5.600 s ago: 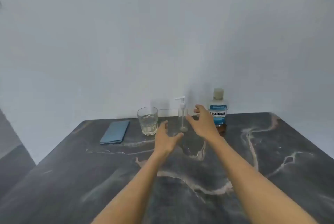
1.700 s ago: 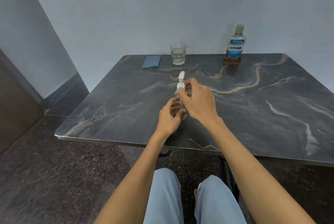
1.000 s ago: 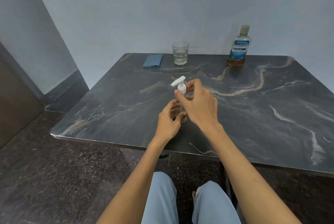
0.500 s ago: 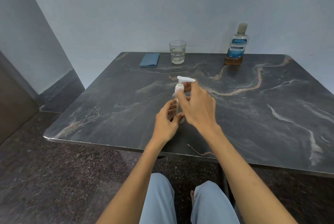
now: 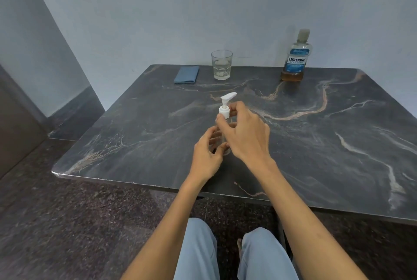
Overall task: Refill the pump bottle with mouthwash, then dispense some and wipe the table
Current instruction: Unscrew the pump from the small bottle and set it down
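Near the front middle of the dark marbled table (image 5: 316, 144), a small clear pump bottle (image 5: 222, 132) is standing upright between the person's two hands. The left hand (image 5: 206, 155) is curling its fingers and thumb around the bottle's lower body, grasping it, while the right hand (image 5: 244, 135) is reaching over from the right and pinching the white collar of the pump head (image 5: 224, 111) between thumb and fingertips — the nozzle is pointing up and to the right. Along the far edge, well apart from the hands, a folded blue cloth (image 5: 186, 74) is lying flat, a clear drinking glass (image 5: 221, 64) is standing just beside it to the right, and a mouthwash bottle (image 5: 296, 58) with a blue label is standing further right, capped, holding a shallow layer of amber liquid at its base. Below the table edge the person's knees in light blue trousers (image 5: 234, 255) are showing.
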Demonstrator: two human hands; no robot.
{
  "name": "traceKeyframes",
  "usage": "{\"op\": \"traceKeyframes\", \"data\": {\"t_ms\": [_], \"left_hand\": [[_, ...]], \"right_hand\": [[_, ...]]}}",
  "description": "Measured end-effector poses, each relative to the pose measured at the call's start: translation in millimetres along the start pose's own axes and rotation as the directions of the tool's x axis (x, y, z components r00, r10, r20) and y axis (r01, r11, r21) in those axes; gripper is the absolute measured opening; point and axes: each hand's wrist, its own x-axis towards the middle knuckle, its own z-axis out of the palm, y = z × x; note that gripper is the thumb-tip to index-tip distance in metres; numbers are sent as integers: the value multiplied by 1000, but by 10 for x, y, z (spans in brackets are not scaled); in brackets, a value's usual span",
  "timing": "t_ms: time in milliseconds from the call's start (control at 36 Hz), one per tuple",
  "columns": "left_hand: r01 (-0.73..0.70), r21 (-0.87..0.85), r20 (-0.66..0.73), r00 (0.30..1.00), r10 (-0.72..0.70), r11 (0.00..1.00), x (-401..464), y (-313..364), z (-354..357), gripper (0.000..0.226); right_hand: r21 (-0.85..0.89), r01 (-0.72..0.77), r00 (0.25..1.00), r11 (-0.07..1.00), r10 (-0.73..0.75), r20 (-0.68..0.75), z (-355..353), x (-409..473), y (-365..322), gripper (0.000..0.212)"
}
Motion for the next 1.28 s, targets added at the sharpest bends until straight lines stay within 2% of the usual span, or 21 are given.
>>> {"op": "traceKeyframes", "data": {"t_ms": [167, 333, 417, 556, 694, 861, 1000, 1167, 1278], "left_hand": [[-6, 6, -5, 1000, 6, 1000, 0, 8, 0, 38], [1, 20, -6, 1000, -1, 1000, 0, 6, 4, 35], [11, 28, -13, 1000, -10, 1000, 10, -1, 12, 39], [44, 2, -21, 999, -44, 999, 5, 14, 19, 41], [43, -25, -33, 998, -43, 999, 4, 7, 29, 37], [37, -38, -44, 998, -38, 999, 9, -28, 30, 37], [47, -38, -52, 997, -49, 998, 24, -54, 36, 40], [43, -58, -50, 998, -46, 997, 16, -52, 36, 37], [52, -60, -46, 997, -55, 997, 15, -51, 37, 38]], "right_hand": [[-34, 48, 997, 998, -46, 58, -49, 26, -39, 25], [12, 29, 972, 1000, -31, 234, -176, 100, -55, 27], [44, 16, 961, 999, -27, 275, -240, 165, -62, 31], [142, 3, 977, 990, -33, 210, -337, 291, -125, 30], [330, 12, 990, 944, -57, 128, -476, 419, -203, 25], [508, -16, 999, 861, -8, 45, -517, 484, -243, 35], [509, -14, 1000, 861, 13, 6, -494, 448, -241, 32], [477, -47, 998, 878, 26, 50, -435, 407, -196, 40], [495, -50, 998, 867, 32, 46, -466, 442, -225, 38]]}}
